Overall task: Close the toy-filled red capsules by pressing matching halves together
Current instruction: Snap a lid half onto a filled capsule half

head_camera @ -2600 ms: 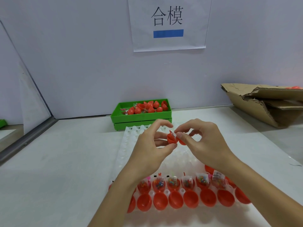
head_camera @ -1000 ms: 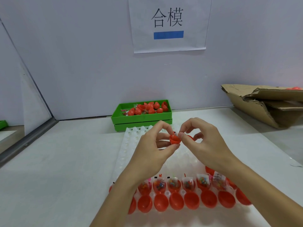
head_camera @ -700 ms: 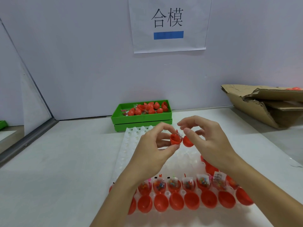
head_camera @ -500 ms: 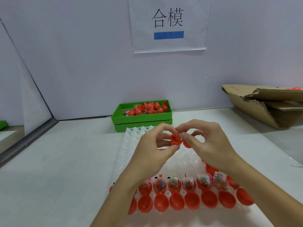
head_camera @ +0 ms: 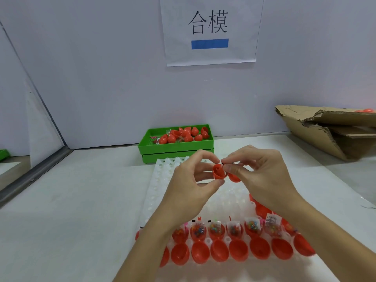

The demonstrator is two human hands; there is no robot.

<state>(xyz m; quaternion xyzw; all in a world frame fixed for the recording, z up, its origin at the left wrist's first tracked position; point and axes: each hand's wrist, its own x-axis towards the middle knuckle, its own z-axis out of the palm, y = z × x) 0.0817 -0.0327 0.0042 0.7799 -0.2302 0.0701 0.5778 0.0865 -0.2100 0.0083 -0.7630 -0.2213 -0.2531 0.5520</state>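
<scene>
My left hand pinches a red capsule half between thumb and forefinger, its open mouth facing me. My right hand touches that half's rim with thumb and forefinger, and a second red half sits under its curled fingers. Both hands hover above a white dimpled tray. At the tray's near end stands a row of red halves holding bagged toys, and in front of it a row of empty red halves.
A green bin with closed red capsules sits at the back against the wall. A torn cardboard box lies at the right. A metal rail runs along the table's left side.
Over the last second my right hand drew its half a little away from the left one, then came back; its fingertips now rest on the left half's rim.
</scene>
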